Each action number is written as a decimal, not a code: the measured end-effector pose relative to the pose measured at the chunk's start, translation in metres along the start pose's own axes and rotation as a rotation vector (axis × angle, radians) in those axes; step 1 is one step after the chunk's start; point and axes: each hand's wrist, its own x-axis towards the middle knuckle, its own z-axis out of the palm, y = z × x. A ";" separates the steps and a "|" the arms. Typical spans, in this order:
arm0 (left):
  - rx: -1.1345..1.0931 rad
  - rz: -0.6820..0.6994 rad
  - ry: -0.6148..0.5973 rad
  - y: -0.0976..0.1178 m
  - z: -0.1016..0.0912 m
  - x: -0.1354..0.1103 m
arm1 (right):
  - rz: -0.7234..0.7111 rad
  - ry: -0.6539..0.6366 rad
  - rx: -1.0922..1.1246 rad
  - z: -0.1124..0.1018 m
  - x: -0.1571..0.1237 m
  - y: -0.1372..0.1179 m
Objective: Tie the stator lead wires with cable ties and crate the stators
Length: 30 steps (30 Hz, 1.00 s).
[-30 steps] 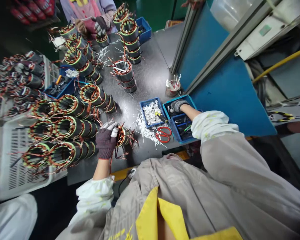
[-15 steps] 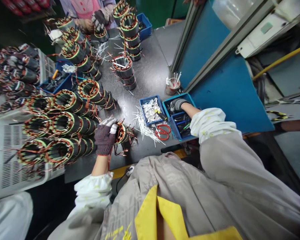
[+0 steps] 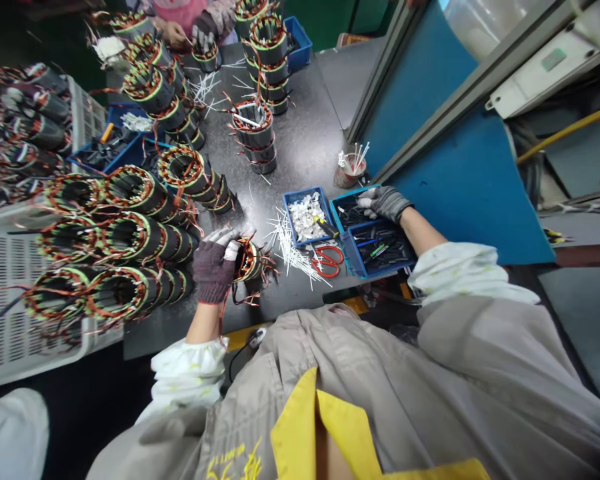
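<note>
My left hand (image 3: 216, 263), in a dark knitted glove with pale fingertips, is wrapped round the side of a wound motor stator (image 3: 249, 260). The stator lies tipped on the metal table, its copper windings and loose leads facing right; my palm hides part of it. My right hand (image 3: 387, 202), in a grey glove, is over the rear teal bin (image 3: 337, 207) of dark pieces. Its fingers are stretched out to the left with nothing visible in them. In front of that bin stands a blue bin (image 3: 355, 257) holding black tubes and a green-marked pen (image 3: 379, 251).
A blue tray (image 3: 291, 197) of white pieces, red-handled scissors (image 3: 327, 260) and scattered white sticks (image 3: 293, 250) lie between my hands. Stacked stators (image 3: 130, 240) crowd the left, beside a white crate (image 3: 10, 300). Across the table, a co-worker's gloved hand (image 3: 205, 33) touches another stator.
My right hand has risen from deeper in the teal bin and shifted right, its fingers now showing. The left hand stays on the stator. The view has shifted slightly.
</note>
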 end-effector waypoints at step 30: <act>-0.007 -0.144 0.030 -0.001 0.005 -0.011 | -0.893 -0.222 -0.928 0.136 -0.082 -0.201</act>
